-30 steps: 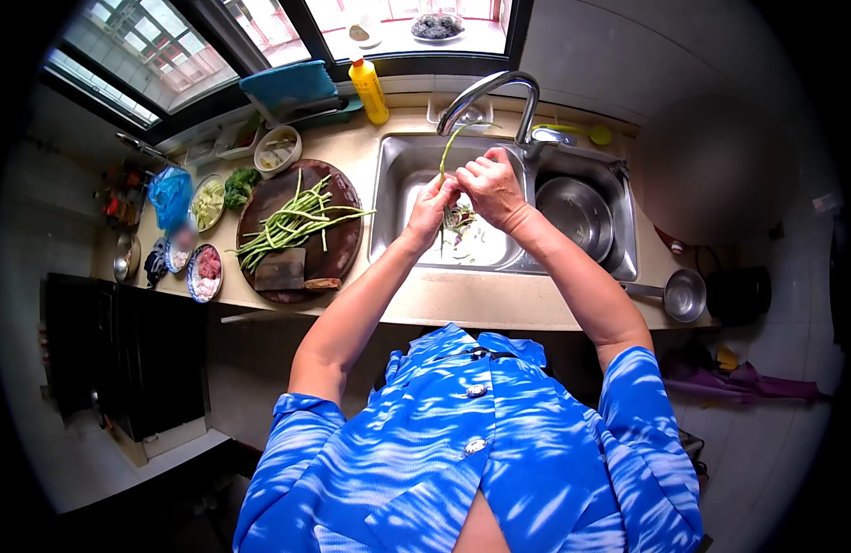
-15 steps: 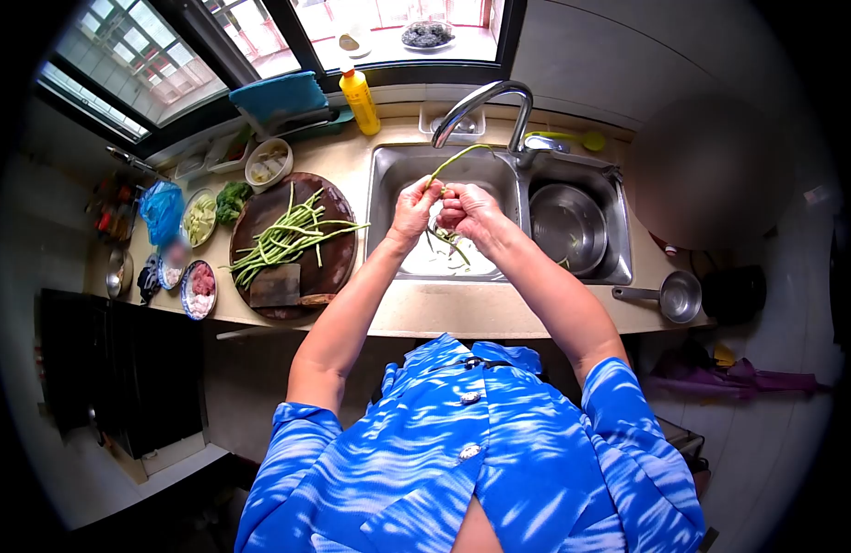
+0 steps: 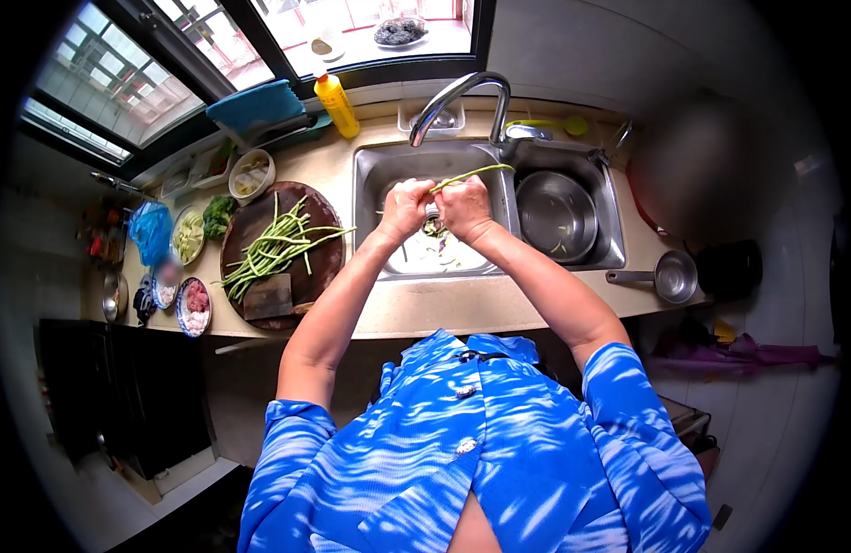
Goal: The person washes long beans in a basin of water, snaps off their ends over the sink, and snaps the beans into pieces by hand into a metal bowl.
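Observation:
Above the left sink basin, a long green bean stretches from my left fingers across my right hand toward the faucet. My left hand is closed in a pinch at one end of the bean. Close beside it, my right hand has its fingers curled around the same bean; its fingertips are partly hidden. Pale green scraps lie in the basin below. To the left, a pile of green beans rests on a round wooden chopping board, with a cleaver at its near edge.
A metal pot sits in the right basin under the curved faucet. On the right counter is a small saucepan. Broccoli, a bowl of meat and a blue bag stand left; a yellow bottle is behind.
The bean has swung from pointing up to leaning rightward across my right hand. My right hand has turned, its knuckles now facing up. The whole view has shifted slightly.

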The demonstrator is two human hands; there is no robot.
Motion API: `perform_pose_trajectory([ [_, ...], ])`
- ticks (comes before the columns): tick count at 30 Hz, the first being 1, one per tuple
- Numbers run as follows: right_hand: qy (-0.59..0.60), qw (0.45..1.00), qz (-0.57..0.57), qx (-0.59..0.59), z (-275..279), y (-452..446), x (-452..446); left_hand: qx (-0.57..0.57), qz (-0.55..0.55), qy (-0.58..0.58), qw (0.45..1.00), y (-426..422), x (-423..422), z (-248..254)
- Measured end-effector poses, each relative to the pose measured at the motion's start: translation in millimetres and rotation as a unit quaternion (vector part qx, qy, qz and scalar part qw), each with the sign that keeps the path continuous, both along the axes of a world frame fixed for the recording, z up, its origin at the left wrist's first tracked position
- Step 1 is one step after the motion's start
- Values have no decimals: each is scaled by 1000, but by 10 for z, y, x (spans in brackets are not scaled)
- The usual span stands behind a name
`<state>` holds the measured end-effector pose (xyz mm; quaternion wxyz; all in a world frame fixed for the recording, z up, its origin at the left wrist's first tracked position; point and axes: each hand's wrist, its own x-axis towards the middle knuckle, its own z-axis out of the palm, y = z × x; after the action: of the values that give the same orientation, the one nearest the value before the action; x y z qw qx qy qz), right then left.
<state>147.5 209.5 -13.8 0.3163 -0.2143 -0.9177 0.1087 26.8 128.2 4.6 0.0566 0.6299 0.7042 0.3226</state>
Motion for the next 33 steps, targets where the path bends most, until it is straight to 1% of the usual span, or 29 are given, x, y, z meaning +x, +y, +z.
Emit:
perform_pose_trajectory([
  [1,-6,995,4,-100,-33,-8,-12,-10,-18,-34,999,-6,-21,-18],
  [2,-7,995,3,-102,-60,7,-25,-14,-49,-217,975,14,-102,-185],
  [3,103,862,47,-495,-6,5,-30,-4,-44,-285,958,20,-90,-193],
  [4,194,568,83,-796,54,6,-35,7,-38,-350,936,40,-75,-194],
  [5,202,463,40,-862,106,-5,-9,42,-20,-253,966,66,-67,-191],
  [6,205,389,-13,-898,55,79,-100,75,-1,-153,985,82,-15,-115],
  [7,210,329,-46,-920,101,160,-140,89,18,-111,990,115,75,-23],
  [8,218,270,-76,-935,123,201,-174,89,17,-111,990,103,132,59],
  [9,334,261,-79,-902,9,253,-171,112,-14,-31,993,74,210,173],
  [10,277,274,-126,-912,-90,401,-237,136,-48,51,988,39,276,234],
  [11,288,334,-156,-884,-209,475,-237,152,-35,5,988,38,372,243],
  [12,294,395,-184,-851,-230,506,-209,166,-31,-13,986,72,350,166],
  [13,262,470,-75,-840,-392,500,-110,133,4,-91,987,80,301,56],
  [14,152,515,-78,-840,-528,505,-117,97,41,-171,980,124,265,-38],
  [15,122,571,-46,-811,-444,367,-11,97,40,-167,980,127,184,-136],
  [16,91,621,-15,-778,-353,221,103,70,43,-191,978,103,170,-115],
  [17,42,680,-23,-732,-396,211,189,60,29,-200,978,79,155,-100],
  [18,39,680,-21,-732,-521,271,245,49,18,-209,977,60,136,-93],
  [20,77,755,-117,-641,-865,387,326,38,11,-211,977,26,90,-98],
  [22,158,754,-70,-634,-680,466,499,21,-2,-215,976,44,59,-104],
  [23,212,775,-9,-595,-600,502,548,6,-12,-226,974,38,52,-120],
  [24,253,781,27,-570,-437,501,570,-9,-23,-239,971,19,52,-154],
  [26,233,773,83,-584,-28,530,660,-22,-38,-276,960,31,31,-241],
  [27,237,780,97,-571,24,558,664,-21,-42,-301,952,46,14,-294],
  [28,188,838,45,-510,152,580,695,-24,-41,-330,943,67,30,-267],
  [30,173,877,39,-447,253,580,750,-81,-50,-292,952,46,-11,-145],
  [31,150,901,57,-403,354,560,762,-83,-59,-289,952,32,-47,-150],
  [32,118,932,71,-335,472,542,796,-83,-68,-286,952,41,-78,-149],
  [33,91,937,90,-326,525,558,801,-83,-80,-314,942,46,-99,-144],
])
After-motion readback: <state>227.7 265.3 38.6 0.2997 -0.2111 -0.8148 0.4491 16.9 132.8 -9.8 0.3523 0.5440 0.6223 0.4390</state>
